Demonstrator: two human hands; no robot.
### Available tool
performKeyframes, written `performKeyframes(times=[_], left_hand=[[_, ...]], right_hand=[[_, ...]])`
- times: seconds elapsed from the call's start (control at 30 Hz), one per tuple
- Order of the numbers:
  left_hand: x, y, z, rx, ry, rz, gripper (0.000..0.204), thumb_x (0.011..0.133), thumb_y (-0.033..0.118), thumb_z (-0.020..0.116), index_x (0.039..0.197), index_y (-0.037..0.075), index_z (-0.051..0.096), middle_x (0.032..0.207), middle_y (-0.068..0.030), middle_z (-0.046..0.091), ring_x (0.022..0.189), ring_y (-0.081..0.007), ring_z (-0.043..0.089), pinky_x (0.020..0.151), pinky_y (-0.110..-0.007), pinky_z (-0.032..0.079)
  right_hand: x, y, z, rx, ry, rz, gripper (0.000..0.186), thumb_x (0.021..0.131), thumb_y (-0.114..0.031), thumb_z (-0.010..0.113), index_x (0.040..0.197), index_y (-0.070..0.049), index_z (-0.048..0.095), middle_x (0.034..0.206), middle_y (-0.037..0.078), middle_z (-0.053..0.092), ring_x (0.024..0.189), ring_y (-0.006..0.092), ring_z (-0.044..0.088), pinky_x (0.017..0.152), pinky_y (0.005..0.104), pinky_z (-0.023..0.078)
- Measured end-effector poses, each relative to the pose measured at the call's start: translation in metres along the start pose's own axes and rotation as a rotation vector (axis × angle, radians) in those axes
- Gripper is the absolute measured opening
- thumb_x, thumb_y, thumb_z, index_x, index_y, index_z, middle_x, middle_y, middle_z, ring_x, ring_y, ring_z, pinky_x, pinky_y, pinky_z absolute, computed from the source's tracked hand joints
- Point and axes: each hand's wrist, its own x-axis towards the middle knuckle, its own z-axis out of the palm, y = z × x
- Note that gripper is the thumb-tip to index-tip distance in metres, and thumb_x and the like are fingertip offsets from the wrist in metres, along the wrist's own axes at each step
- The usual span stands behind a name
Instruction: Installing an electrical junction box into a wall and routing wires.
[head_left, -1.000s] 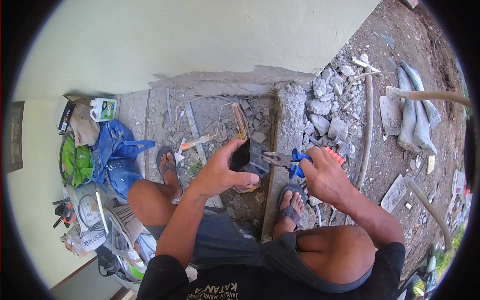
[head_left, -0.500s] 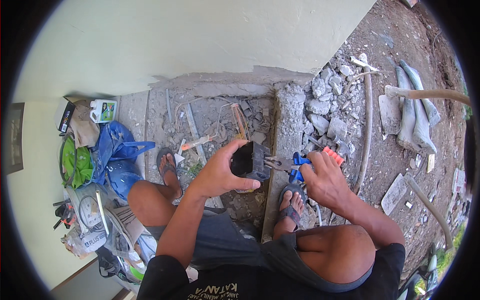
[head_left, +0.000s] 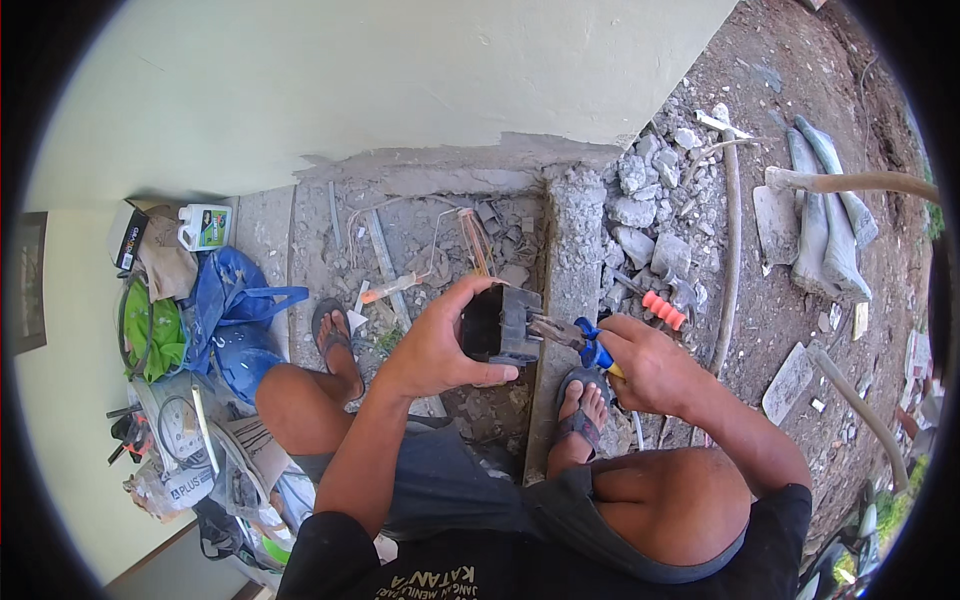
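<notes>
My left hand [head_left: 440, 350] grips a black plastic box [head_left: 498, 323], open side facing left, with the thumb along its lower edge and fingers over the top. Pliers with blue-and-yellow handles [head_left: 592, 342] are in the closed fingers of my right hand [head_left: 640, 365], and their jaws meet the box's right side. Beyond my right hand a red-orange-handled tool [head_left: 660, 307] lies on the rubble. Both hands are over a dug-out strip of dirt beside a concrete ledge [head_left: 572, 235], between my sandalled feet.
At left are blue bags [head_left: 235, 310], a green bag [head_left: 150, 335], a white jug [head_left: 205, 227] and other clutter. A pale wall [head_left: 430, 80] stands ahead. Broken concrete [head_left: 640, 210] lies right, with boots [head_left: 830, 230] and long wooden handles [head_left: 855, 185]. Orange conduit and wires [head_left: 476, 240] lie ahead.
My right hand has turned, bringing the pliers' handles closer together and tilting them down to the right. More of the red-orange tool now shows. The black box has turned slightly in my left hand.
</notes>
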Motion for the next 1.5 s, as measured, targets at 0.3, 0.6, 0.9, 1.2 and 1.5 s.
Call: performKeyframes(times=[0.3,0.6,0.9,1.2,1.5], left_hand=[[-0.001,-0.003,0.005,-0.268,0.018,-0.142,0.087,0.066,0.01,0.095,0.138,-0.002,0.048,0.123,-0.0048,0.06,0.113,-0.0126,0.056,0.1,-0.031,0.047],[0.0,-0.013,-0.001,0.001,-0.048,-0.016,0.091,0.065,0.009,0.095,0.14,-0.003,0.046,0.124,-0.0046,0.06,0.113,-0.0127,0.056,0.102,-0.03,0.045],[0.0,-0.007,0.002,-0.096,-0.027,-0.042,0.087,0.065,0.009,0.095,0.138,-0.002,0.049,0.123,-0.0044,0.059,0.113,-0.0132,0.056,0.102,-0.03,0.045],[-0.002,-0.008,0.005,-0.273,-0.035,-0.103,0.086,0.066,0.008,0.095,0.138,0.0,0.048,0.124,-0.0042,0.058,0.115,-0.0134,0.056,0.102,-0.031,0.046],[-0.001,0.002,0.003,-0.068,-0.054,0.011,0.087,0.065,0.005,0.094,0.138,-0.001,0.048,0.124,-0.0038,0.057,0.116,-0.0127,0.055,0.104,-0.031,0.045]], right_hand=[[0.0,0.007,0.007,-0.199,0.242,-0.093,0.034,0.07,-0.002,0.067,0.103,-0.003,0.061,0.104,0.019,0.058,0.096,0.0388,0.06,0.082,0.0481,0.051],[-0.006,0.0,0.0,0.106,-0.006,0.038,0.031,0.072,-0.003,0.067,0.103,-0.002,0.06,0.104,0.018,0.059,0.095,0.0407,0.06,0.081,0.0484,0.051],[-0.004,0.001,0.003,0.009,0.121,-0.039,0.029,0.07,-0.002,0.067,0.097,-0.004,0.059,0.103,0.017,0.057,0.097,0.0382,0.061,0.08,0.0477,0.052],[-0.01,-0.004,0.007,-0.437,0.309,-0.052,0.034,0.07,-0.001,0.067,0.103,-0.005,0.062,0.101,0.018,0.057,0.097,0.0384,0.061,0.08,0.0471,0.053],[-0.006,-0.005,-0.006,0.091,-0.013,0.027,0.036,0.066,0.0,0.07,0.099,-0.002,0.058,0.113,0.016,0.059,0.099,0.037,0.063,0.084,0.0443,0.053]])
